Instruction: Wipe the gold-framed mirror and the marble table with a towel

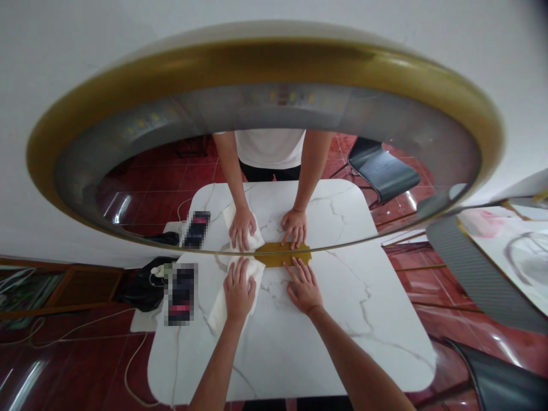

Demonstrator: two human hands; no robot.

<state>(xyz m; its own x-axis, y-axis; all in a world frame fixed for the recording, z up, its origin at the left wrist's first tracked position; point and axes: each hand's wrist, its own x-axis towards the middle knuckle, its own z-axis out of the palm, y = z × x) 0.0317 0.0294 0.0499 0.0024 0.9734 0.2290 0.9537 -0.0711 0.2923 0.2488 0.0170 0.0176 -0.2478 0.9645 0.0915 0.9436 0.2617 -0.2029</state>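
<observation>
A round mirror in a gold frame (274, 57) stands upright on the table, its flat gold base (274, 260) resting on the tabletop. To the left of the base, my left hand (240, 288) presses down on a white cloth (219, 308), with the fingers bent over it. My right hand (305, 288) lies with its fingers spread, the fingertips touching the right part of the gold base. Both hands also appear reflected in the mirror glass (342, 205).
A marble-patterned white table (351, 348) fills the middle. A pixelated dark object (182, 294) lies at its left edge, near a black bag (143, 285) and loose cables. A black chair (505, 365) stands at right. Behind the mirror is a white wall (64, 34).
</observation>
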